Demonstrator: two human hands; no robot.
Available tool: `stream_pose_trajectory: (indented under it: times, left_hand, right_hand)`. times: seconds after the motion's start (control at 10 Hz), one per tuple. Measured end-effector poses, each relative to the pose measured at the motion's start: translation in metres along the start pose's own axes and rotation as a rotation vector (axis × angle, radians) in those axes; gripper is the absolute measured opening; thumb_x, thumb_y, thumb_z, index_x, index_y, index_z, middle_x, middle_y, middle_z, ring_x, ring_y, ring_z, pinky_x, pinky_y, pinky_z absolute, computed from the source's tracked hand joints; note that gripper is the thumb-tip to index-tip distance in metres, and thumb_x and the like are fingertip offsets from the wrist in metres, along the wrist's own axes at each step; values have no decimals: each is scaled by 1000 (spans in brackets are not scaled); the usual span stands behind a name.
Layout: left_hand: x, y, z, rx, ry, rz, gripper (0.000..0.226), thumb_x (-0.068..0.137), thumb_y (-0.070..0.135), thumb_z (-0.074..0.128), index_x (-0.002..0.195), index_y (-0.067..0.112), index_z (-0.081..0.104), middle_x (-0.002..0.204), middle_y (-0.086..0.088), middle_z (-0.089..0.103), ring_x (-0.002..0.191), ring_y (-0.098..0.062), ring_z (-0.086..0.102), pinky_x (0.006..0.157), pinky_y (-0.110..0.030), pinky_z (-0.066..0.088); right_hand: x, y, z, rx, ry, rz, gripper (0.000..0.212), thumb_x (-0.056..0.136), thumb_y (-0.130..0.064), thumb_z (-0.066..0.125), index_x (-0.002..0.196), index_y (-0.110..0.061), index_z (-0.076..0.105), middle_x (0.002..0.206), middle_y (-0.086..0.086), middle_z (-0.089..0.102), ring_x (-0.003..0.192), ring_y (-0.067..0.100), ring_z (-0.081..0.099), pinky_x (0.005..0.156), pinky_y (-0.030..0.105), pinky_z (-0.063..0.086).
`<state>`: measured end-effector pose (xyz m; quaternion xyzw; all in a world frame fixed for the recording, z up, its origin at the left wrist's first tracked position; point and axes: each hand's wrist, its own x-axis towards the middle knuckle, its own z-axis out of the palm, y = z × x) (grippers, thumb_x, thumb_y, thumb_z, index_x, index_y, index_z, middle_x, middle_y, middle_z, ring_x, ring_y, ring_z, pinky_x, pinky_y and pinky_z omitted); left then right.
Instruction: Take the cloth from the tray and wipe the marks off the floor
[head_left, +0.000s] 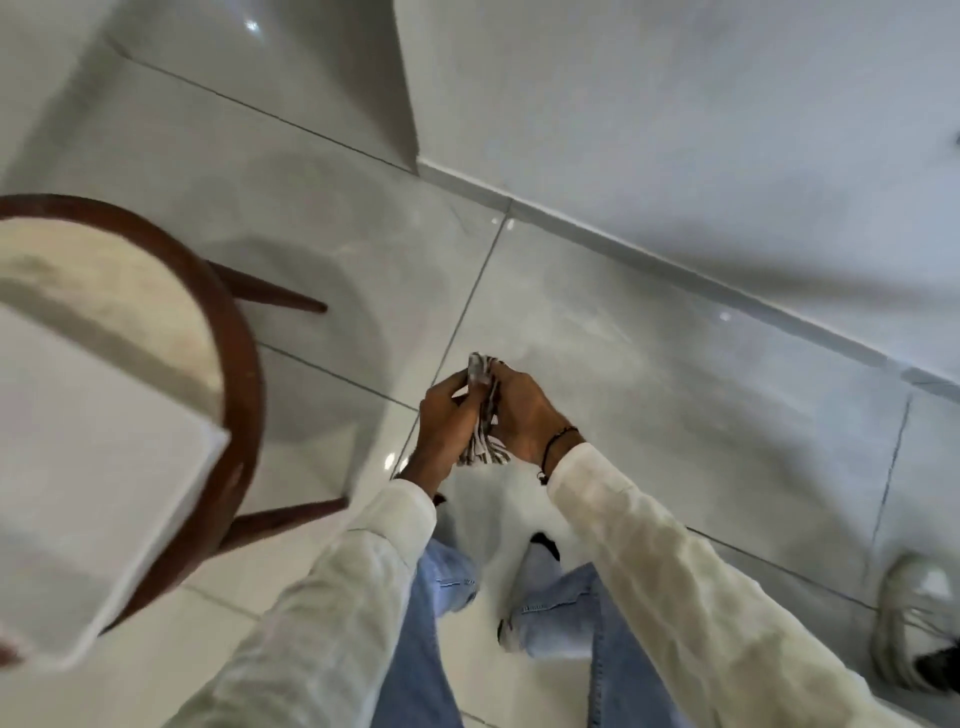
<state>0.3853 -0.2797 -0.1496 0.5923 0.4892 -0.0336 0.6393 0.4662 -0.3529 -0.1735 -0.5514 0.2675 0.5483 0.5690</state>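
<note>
On the far left sits a white tray (98, 499), flat and blurry, resting on a round stool (228, 332) with a cream seat and a dark brown wooden rim. Two of the stool's brown legs stick out to the right over the floor (649, 374). The floor is made of big, shiny, pale grey tiles with thin dark lines between them. A faint cloudy smear shows on the tile just right of the hands. In the middle, the left hand (441, 415) has its grip closed on the cloth (483, 410), with fingers curled around its left side. The cloth is striped brown and white, bunched up, and held in the air above the floor, between both hands. The right hand (524, 415) is closed on the cloth too, pinching it from the right side. A dark string band goes around the right wrist. Both arms wear cream sleeves. Below the hands are blue jeans and dark shoe tips. A pale wall runs along the top right. At the far right edge a white shoe (919, 618) stands on the floor.
</note>
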Motion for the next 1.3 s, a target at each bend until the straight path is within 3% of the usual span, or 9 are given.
stream_pose_trajectory:
  times: [0.2, 0.3, 0.4, 0.5, 0.7, 0.8, 0.9, 1.0, 1.3]
  left_hand:
    - [-115, 82, -90, -208, 185, -66, 24, 98, 24, 65, 78, 24, 78, 75, 2, 77, 74, -23, 72, 83, -44, 66]
    - [-160, 104, -138, -421, 300, -153, 23, 103, 13, 57, 86, 19, 71, 76, -4, 71, 67, -22, 65, 59, -32, 59]
    - [-185, 105, -189, -580, 408, -225, 22, 105, 16, 53, 86, 23, 64, 69, 2, 74, 70, -24, 64, 63, -39, 53]
    - [-186, 89, -247, -696, 486, -234, 18, 101, 15, 54, 105, 11, 72, 99, -14, 78, 87, -32, 75, 82, -45, 65]
    - [-162, 28, -361, -625, 580, -249, 27, 99, 19, 69, 122, 6, 67, 96, -1, 73, 78, -13, 75, 56, -20, 58]
    - [-137, -9, -400, -501, 630, -338, 26, 100, -1, 59, 124, 8, 64, 88, 4, 66, 51, 3, 65, 38, -4, 44]
    - [-109, -39, -429, -418, 644, -415, 36, 99, 4, 62, 134, 7, 64, 119, -8, 74, 79, -11, 70, 57, -5, 53]
    - [-86, -68, -445, -335, 635, -484, 42, 94, 10, 67, 136, 10, 64, 137, -14, 73, 123, -35, 70, 100, -33, 56]
    - [-86, -75, -438, -141, 716, -389, 52, 98, 7, 59, 148, 2, 47, 151, -22, 52, 137, -40, 57, 117, -48, 50]
  right_hand:
    - [-143, -36, 69, -226, -4, 6, 47, 93, -55, 60, 110, -16, 79, 115, 12, 80, 95, 29, 77, 87, 40, 61]
    - [-173, -34, 100, -232, 19, 6, 64, 99, -63, 48, 127, -11, 72, 129, 20, 74, 110, 33, 74, 97, 50, 59]
    - [-188, -29, 139, -352, -31, -29, 46, 96, -44, 69, 124, -8, 74, 120, 18, 79, 105, 33, 76, 87, 47, 63]
    - [-190, -12, 195, -549, -123, -47, 39, 87, -16, 82, 123, -2, 73, 119, 22, 78, 105, 37, 77, 92, 56, 62]
    - [-148, 53, 326, -937, -85, -270, 25, 87, -7, 75, 111, -6, 78, 108, 14, 81, 90, 29, 77, 83, 44, 66]
    - [-108, 90, 374, -1150, -38, -378, 18, 87, -11, 73, 104, -10, 80, 95, 7, 79, 87, 23, 74, 85, 34, 62]
    - [-69, 119, 403, -1271, -17, -404, 15, 89, -11, 72, 101, -12, 80, 92, 6, 76, 91, 27, 74, 87, 37, 63]
    - [-42, 138, 418, -1372, 1, -419, 20, 91, -9, 66, 107, -7, 79, 92, 3, 70, 92, 23, 66, 87, 30, 56]
    - [-64, 119, 413, -1100, 185, -685, 21, 86, -6, 70, 101, -15, 81, 102, -2, 80, 90, 19, 77, 93, 38, 63]
